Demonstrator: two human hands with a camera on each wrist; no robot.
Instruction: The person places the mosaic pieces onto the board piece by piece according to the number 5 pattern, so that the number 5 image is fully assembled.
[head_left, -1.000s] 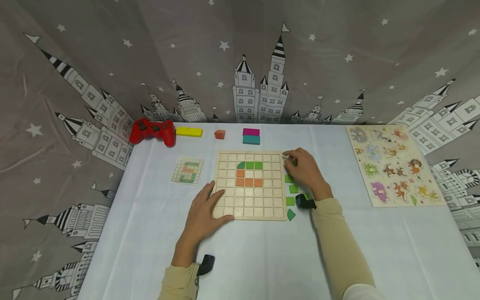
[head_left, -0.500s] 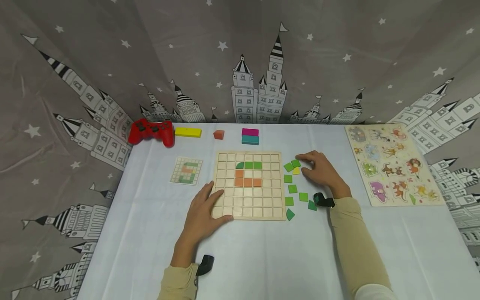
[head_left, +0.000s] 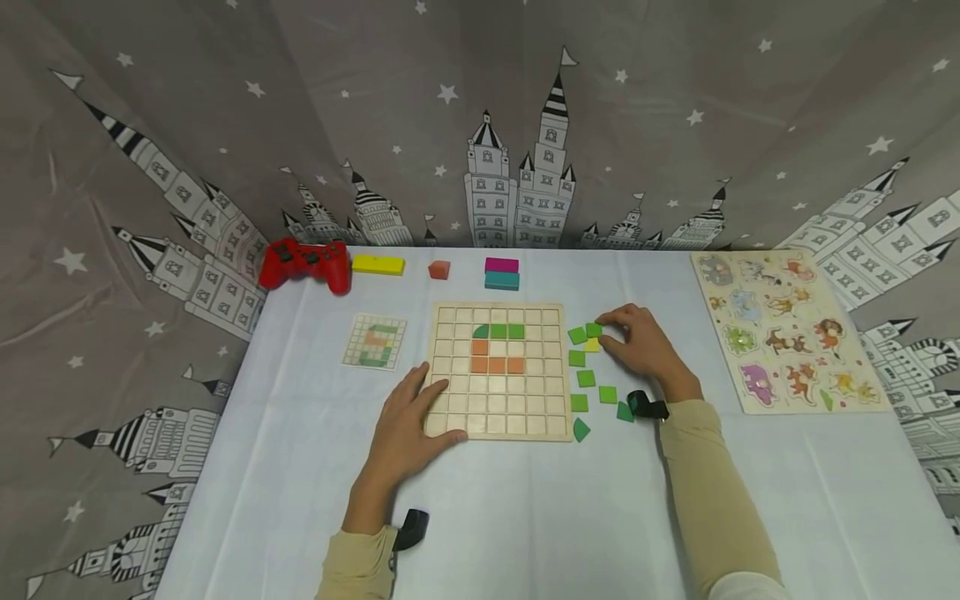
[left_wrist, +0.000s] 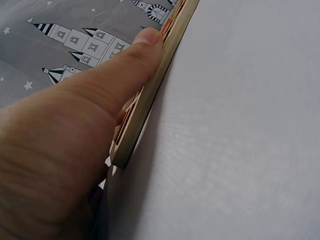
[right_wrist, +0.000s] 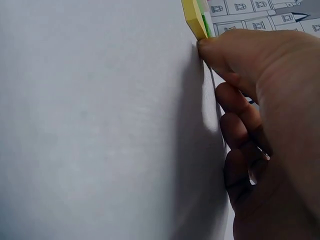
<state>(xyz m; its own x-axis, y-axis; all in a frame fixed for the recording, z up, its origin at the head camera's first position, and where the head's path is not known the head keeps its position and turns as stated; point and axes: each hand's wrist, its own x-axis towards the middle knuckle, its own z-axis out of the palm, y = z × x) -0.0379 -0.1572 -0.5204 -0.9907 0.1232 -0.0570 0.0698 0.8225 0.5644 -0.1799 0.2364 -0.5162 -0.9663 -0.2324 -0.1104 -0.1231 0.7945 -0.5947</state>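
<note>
A light wooden grid board (head_left: pixel 517 408) lies on the table. Green and orange tiles fill several of its squares. My left hand (head_left: pixel 407 425) rests spread over its front left corner; in the left wrist view the thumb (left_wrist: pixel 127 67) lies along the board's edge. Right of the board, my right hand (head_left: pixel 641 346) is beside a cluster of loose tiles, with thumb and index finger apart. Its fingertips are right at a green tile (head_left: pixel 594 330) and a yellow tile (head_left: pixel 591 345). The right wrist view has the thumb tip against the yellow tile, the other fingers loosely bent.
Several green tiles (head_left: pixel 586 378) lie along the board's right side. A pattern card (head_left: pixel 351 350) is to its left. Behind stand a red game controller (head_left: pixel 306 262), a yellow block (head_left: pixel 378 265), an orange block (head_left: pixel 439 270) and a teal block (head_left: pixel 502 281). An animal puzzle (head_left: pixel 787 333) lies far right.
My right hand has moved right from the board's edge, uncovering the loose tiles, and its fingertips have come to the yellow and green tiles, which shift slightly. My left hand has stayed still.
</note>
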